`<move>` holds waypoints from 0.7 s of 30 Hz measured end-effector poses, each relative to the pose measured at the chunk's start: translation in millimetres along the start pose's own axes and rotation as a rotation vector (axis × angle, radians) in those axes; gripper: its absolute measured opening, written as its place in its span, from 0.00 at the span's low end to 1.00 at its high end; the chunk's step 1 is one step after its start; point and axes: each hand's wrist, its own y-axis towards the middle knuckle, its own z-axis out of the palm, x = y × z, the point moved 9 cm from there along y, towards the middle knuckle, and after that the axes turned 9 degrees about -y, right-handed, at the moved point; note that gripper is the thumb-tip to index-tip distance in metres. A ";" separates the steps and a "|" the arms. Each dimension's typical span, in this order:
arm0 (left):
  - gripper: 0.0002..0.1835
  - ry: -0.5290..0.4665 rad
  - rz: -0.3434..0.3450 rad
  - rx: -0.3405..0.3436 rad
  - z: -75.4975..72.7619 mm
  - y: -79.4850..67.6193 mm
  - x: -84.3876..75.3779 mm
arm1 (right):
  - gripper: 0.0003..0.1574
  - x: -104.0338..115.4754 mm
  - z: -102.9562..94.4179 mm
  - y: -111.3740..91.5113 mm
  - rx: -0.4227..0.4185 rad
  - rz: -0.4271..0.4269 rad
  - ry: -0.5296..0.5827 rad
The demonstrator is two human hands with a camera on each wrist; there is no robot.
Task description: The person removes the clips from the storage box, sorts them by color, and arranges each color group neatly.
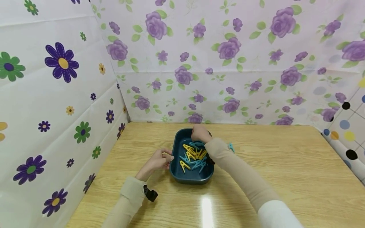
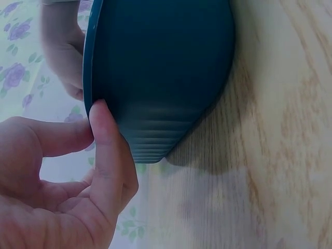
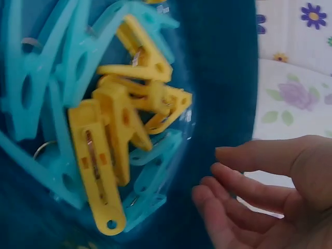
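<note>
A dark teal plastic basin (image 1: pixel 190 181) holds several yellow clothespins (image 3: pixel 96 171) and several light blue clothespins (image 3: pixel 78 57), heaped together. At the basin's left side my left hand (image 1: pixel 159 159) pinches the rim between thumb and fingers, seen close up in the left wrist view. My right hand (image 1: pixel 200 133) reaches over the far end of the basin. In the right wrist view its loosely bent fingers (image 3: pixel 249 194) are near the inner wall, apart from the clothespins, and nothing shows between thumb and fingertips.
One blue clothespin (image 1: pixel 231 147) lies on the wooden table (image 1: pixel 285 164) to the right of the basin, partly behind my right forearm. Flower-patterned sheets (image 1: pixel 182 63) hang at the back and left. A dark wrist camera (image 1: pixel 151 193) sits by my left cuff.
</note>
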 end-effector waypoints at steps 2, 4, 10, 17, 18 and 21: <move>0.15 -0.010 -0.001 0.003 0.4 -0.1 0.2 | 0.21 -4.9 8.4 3.2 0.045 0.056 -0.029; 0.15 -0.014 -0.004 0.005 0.5 -0.2 0.6 | 0.12 -7.3 14.7 2.6 0.100 0.098 -0.059; 0.14 -0.031 -0.011 0.001 -0.6 -0.5 2.2 | 0.16 -3.8 24.4 -4.1 0.176 0.109 -0.107; 0.14 -0.023 -0.009 -0.008 -0.6 0.2 1.8 | 0.16 -0.5 26.9 -4.9 0.160 0.115 -0.203; 0.14 -0.019 -0.007 -0.009 -0.6 0.2 1.5 | 0.17 -0.2 27.3 -5.0 0.160 0.114 -0.217; 0.14 -0.016 -0.009 -0.007 -0.9 0.6 1.4 | 0.20 -0.7 28.0 -5.0 0.156 0.118 -0.243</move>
